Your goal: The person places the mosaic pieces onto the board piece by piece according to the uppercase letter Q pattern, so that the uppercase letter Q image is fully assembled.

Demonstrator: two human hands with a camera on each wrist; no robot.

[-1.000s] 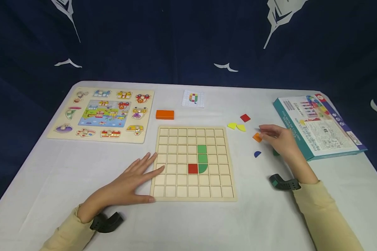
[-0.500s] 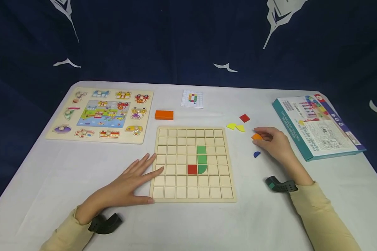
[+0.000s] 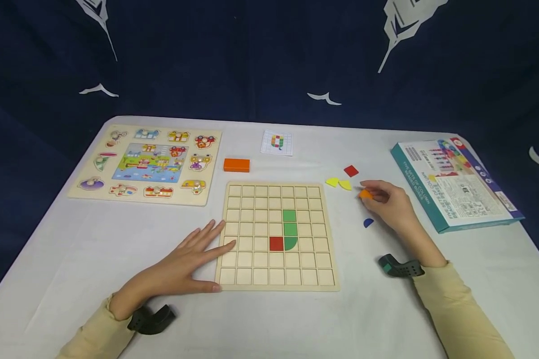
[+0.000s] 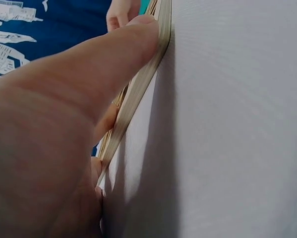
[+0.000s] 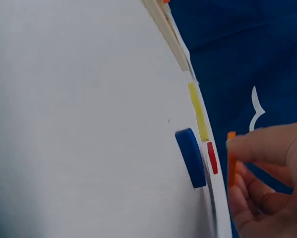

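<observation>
A wooden grid board (image 3: 276,276) lies at the table's middle, with two green squares (image 3: 289,222), a green quarter-round (image 3: 291,244) and a red square (image 3: 276,243) set in it. My left hand (image 3: 193,262) lies flat, fingers straight, on the board's left edge (image 4: 138,89). To the right of the board my right hand (image 3: 388,202) pinches a small orange tile (image 3: 365,194) (image 5: 231,161) just above the table. A blue half-round (image 3: 368,223) (image 5: 191,157) lies below that hand. Two yellow pieces (image 3: 339,183) (image 5: 198,111) and a red square (image 3: 351,171) (image 5: 212,157) lie behind it.
A picture peg puzzle (image 3: 148,163) sits at the back left. An orange block (image 3: 236,165) and a small pattern card (image 3: 276,142) lie behind the board. A teal box (image 3: 453,182) rests at the right edge. Dark blue cloth hangs behind the table.
My right hand has taken the orange tile off the table and carried it slightly left and back. A green piece seen by that hand a second ago is hidden. The left hand stays still.
</observation>
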